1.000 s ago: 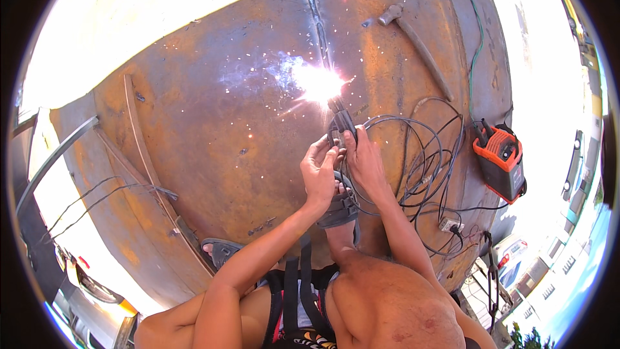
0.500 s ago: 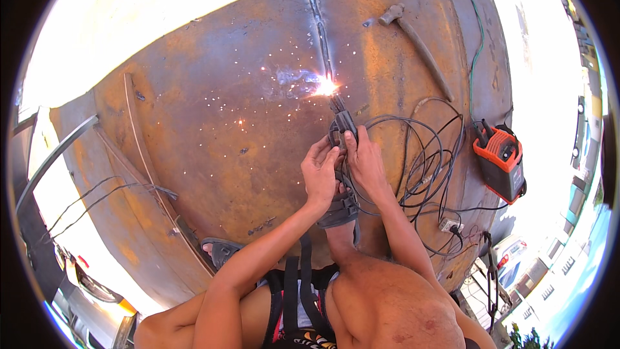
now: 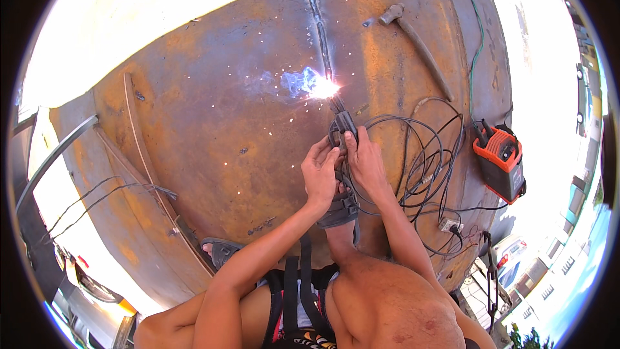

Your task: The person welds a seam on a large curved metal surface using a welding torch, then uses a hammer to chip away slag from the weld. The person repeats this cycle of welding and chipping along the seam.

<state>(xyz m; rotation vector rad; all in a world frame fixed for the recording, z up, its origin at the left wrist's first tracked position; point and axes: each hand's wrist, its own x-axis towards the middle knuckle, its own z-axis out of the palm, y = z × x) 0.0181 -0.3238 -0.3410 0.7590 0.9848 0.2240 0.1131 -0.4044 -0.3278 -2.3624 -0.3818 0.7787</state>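
Both my hands are closed around a black electrode holder (image 3: pixel 344 121). My right hand (image 3: pixel 365 158) grips its right side, thumb along the top. My left hand (image 3: pixel 321 171) wraps the left side, fingertips pressed against it. From the holder's far end, a bright welding arc (image 3: pixel 328 87) burns on a rusty steel plate (image 3: pixel 213 123), hiding the electrode tip in glare. Bluish smoke (image 3: pixel 300 82) drifts left and sparks scatter around. Beyond the arc, a dark weld seam (image 3: pixel 319 22) runs away to the plate's far edge.
A hammer (image 3: pixel 420 48) lies at the far right. Coiled black cables (image 3: pixel 429 161) spread beside my right forearm, near an orange-and-black welding machine (image 3: pixel 502 161) and a socket box (image 3: pixel 450 225). Long metal strips (image 3: pixel 145 145) lie on the left. My sandalled foot (image 3: pixel 223 250) rests on the plate.
The smoke left of the arc has grown thicker and bluer. Fewer sparks show, in different places. My hands and the holder have hardly moved.
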